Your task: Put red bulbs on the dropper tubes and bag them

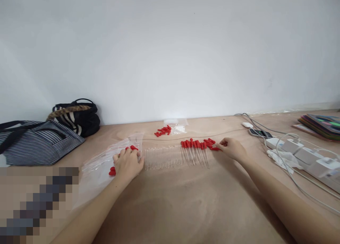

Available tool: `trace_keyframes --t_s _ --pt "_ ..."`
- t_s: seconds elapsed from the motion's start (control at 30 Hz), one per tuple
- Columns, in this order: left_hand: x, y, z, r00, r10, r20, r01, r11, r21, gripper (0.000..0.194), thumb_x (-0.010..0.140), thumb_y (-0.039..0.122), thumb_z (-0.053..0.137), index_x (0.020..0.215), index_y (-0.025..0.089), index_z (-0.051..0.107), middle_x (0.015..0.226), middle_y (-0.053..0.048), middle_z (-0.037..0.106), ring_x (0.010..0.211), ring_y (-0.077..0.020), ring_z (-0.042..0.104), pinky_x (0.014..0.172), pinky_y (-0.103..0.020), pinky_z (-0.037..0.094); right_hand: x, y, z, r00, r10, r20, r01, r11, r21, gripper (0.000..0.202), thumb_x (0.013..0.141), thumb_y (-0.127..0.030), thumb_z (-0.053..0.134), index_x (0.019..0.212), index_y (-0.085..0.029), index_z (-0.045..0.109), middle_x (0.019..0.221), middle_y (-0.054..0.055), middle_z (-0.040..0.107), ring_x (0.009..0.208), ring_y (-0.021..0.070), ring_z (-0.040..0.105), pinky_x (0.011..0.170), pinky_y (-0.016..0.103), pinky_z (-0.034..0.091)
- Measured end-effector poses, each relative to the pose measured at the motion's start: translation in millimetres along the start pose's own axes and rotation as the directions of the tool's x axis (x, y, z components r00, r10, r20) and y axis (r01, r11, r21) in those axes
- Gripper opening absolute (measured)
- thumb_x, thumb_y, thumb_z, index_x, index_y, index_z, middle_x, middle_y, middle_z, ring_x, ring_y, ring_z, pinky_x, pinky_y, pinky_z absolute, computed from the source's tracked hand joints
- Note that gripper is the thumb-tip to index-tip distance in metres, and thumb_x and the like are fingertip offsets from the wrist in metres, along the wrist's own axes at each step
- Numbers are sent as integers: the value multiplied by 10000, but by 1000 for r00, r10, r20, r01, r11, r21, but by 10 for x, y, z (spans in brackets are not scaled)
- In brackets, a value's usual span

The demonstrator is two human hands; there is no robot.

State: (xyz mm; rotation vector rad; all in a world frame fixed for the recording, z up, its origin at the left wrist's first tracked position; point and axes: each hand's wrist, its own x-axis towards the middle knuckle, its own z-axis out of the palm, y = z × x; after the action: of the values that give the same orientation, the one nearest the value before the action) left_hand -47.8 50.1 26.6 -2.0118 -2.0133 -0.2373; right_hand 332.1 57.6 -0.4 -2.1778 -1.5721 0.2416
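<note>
My left hand [129,163] lies palm down over clear plastic bags [97,164], its thumb apart from the fingers. Red rubber bulbs [112,171] show around it, and its fingertips partly cover some. At the right, my right hand [231,148] pinches a red rubber bulb [215,148] between thumb and fingertips, close to a small pile of loose bulbs [209,141]. Between my hands, thin clear dropper tubes [162,158] lie side by side in a row. Several droppers fitted with red bulbs [195,152] continue that row on its right.
More red bulbs [163,131] and a bag of clear tubes [179,129] lie near the wall. A striped bag [39,141] and a black bag [85,118] stand at the left. A power strip with chargers [308,155], cables, a phone [260,133] and coloured folders [321,125] occupy the right.
</note>
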Motion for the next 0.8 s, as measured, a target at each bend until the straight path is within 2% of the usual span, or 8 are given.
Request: trace_keyframes --t_s 0.13,0.23,0.43,0.63,0.8 --pt "83 19 -28 995 -27 96 17 994 104 340 744 363 403 676 139 650 851 -169 630 878 -336 494 723 -417 283 4 80 -40 999 26 -22 -27 999 -41 241 684 -430 547 718 -214 648 768 52 668 724 203 601 527 246 356" --pt "117 59 -37 992 -34 125 18 992 121 351 743 329 391 661 116 658 842 -190 635 867 -341 508 722 -418 284 5 86 -61 999 40 -12 -41 998 -45 241 680 -429 548 713 -214 651 780 55 669 730 211 604 529 253 358" --pt "188 118 -13 981 -57 184 35 992 124 297 705 306 431 633 133 661 794 -183 650 887 -345 523 729 -416 278 -20 59 -48 999 37 -5 -37 998 -49 249 682 -430 547 707 -212 664 752 62 671 714 208 606 521 248 356" --pt "268 75 11 966 -99 241 80 993 88 306 702 337 435 584 150 647 708 -166 656 822 -342 563 699 -404 287 9 121 -50 999 30 42 -30 999 -17 256 671 -436 555 698 -207 668 720 53 667 679 195 602 519 238 360" --pt "263 64 -133 974 -66 217 61 998 28 343 749 341 389 560 168 617 707 -143 660 811 -349 573 697 -425 299 66 218 -57 994 -60 94 60 998 3 201 640 -357 601 756 -205 663 769 35 657 682 169 594 542 224 371"
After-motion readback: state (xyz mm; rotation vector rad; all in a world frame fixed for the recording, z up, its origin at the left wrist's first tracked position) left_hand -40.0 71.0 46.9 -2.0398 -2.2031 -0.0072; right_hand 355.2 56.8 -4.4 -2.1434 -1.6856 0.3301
